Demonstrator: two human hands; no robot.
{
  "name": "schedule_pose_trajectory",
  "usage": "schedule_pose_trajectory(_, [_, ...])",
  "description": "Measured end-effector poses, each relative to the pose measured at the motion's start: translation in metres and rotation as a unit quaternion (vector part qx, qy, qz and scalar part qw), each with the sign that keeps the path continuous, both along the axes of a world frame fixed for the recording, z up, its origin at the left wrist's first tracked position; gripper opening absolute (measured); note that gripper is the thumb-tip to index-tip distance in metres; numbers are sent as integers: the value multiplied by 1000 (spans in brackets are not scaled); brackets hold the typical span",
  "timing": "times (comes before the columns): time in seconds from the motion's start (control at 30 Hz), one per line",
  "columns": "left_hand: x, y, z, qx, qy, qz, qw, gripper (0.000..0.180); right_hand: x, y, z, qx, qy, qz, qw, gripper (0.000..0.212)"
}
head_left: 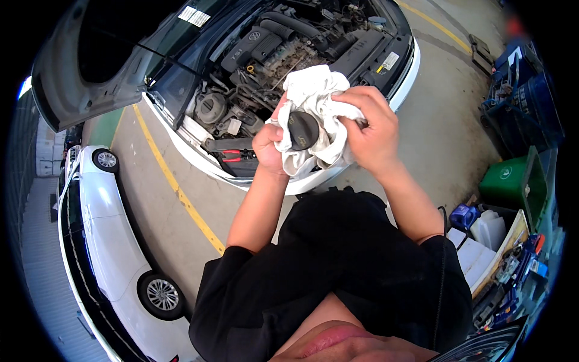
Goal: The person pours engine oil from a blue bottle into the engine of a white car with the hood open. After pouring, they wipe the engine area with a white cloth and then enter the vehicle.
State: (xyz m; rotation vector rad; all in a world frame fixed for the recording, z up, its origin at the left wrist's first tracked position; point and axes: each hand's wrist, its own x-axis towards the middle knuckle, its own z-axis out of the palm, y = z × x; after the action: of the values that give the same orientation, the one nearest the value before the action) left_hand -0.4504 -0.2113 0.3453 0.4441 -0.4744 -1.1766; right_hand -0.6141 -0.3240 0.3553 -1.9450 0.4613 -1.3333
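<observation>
A round black oil filler cap (303,131) sits in front of me, its top facing up, with a crumpled white cloth (316,84) around and beneath it. My left hand (269,145) is closed on the cap and the near side of the cloth, thumb at the cap's left edge. My right hand (373,123) pinches the cloth's right side between thumb and fingers. Both hands are above the front of a white car whose engine bay (283,51) lies exposed. The cap's underside is hidden by the cloth.
Red-handled pliers (236,155) lie on the engine bay's near edge. The raised hood (108,90) fills the upper left. Another white car (114,235) stands at left. On the right are a green bin (506,184), a blue drum (534,105) and a box of containers (485,229).
</observation>
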Motion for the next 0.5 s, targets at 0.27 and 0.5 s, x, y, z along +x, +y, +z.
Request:
schedule_pose_trajectory(0.27, [2, -2, 4, -2, -114, 26, 993, 97, 7, 10, 16, -69, 27, 52, 996, 35])
schedule_pose_trajectory(0.5, [3, -8, 11, 7, -60, 21, 998, 93, -8, 16, 12, -50, 63, 111, 991, 30])
